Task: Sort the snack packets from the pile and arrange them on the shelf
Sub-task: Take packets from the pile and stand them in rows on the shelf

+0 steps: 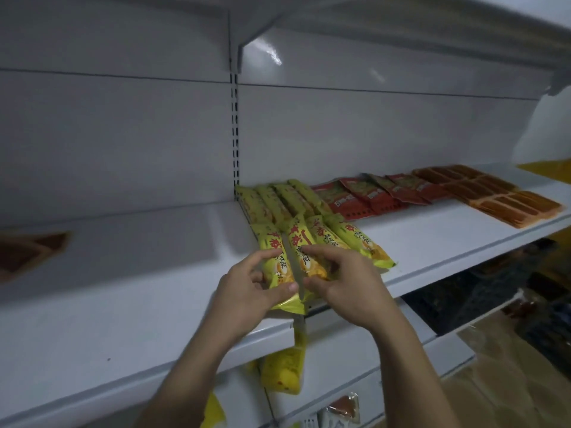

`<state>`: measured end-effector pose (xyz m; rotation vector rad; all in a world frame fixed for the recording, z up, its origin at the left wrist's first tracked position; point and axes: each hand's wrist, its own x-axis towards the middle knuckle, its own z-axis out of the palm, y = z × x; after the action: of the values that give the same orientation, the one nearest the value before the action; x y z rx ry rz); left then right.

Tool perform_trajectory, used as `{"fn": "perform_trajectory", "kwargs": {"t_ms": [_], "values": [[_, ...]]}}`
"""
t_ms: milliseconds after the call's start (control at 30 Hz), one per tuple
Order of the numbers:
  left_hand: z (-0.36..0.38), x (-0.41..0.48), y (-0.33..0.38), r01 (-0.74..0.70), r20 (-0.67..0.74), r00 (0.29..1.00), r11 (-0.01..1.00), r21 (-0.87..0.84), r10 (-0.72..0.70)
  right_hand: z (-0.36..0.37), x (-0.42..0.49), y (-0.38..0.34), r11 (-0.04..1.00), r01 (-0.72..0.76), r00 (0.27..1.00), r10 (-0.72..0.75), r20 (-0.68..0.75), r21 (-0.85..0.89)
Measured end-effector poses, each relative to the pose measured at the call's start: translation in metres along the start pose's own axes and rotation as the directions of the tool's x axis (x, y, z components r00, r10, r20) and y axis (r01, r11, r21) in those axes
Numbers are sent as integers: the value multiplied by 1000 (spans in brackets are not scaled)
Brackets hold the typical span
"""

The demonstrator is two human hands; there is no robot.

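**Now: squaring up the front row**

Risk first. We hold two packets right at the seam (301,322) where two boards of the shelf (123,288) meet, and their near ends overhang the front lip. If we release too soon or nudge them forward, one could slide off. A lower yellow packet (282,366) shows beneath that very spot. The film looks glossy and probably slippery.

Our left hand (247,285) pinches the yellow packet (275,251) at the row's left end, thumb on its face. Our right hand (343,279) pinches the second yellow packet (304,242), which touches the first. Both are long and flat, yellow with red characters.

Red packets (364,196) and brown packets (494,193) lie further right.
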<state>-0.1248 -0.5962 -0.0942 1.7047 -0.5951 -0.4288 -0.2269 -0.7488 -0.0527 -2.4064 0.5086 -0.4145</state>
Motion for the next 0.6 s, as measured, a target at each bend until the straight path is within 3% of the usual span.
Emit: {"fn": "perform_trajectory", "kwargs": {"t_ms": [133,267,467,600], "values": [[8,7,-1,23,-55,998,999,48,-20,-10,12,2,978,77,995,-62,79,-196],[15,10,1,29,-107,994,971,236,-4,-16,20,6,887,241,969,-197,149,-394],[20,9,6,38,-50,999,888,457,-17,-15,31,18,803,347,938,-291,189,-484],[20,10,8,67,-27,998,880,471,-61,-17,39,21,766,393,919,-350,183,-508]]}}
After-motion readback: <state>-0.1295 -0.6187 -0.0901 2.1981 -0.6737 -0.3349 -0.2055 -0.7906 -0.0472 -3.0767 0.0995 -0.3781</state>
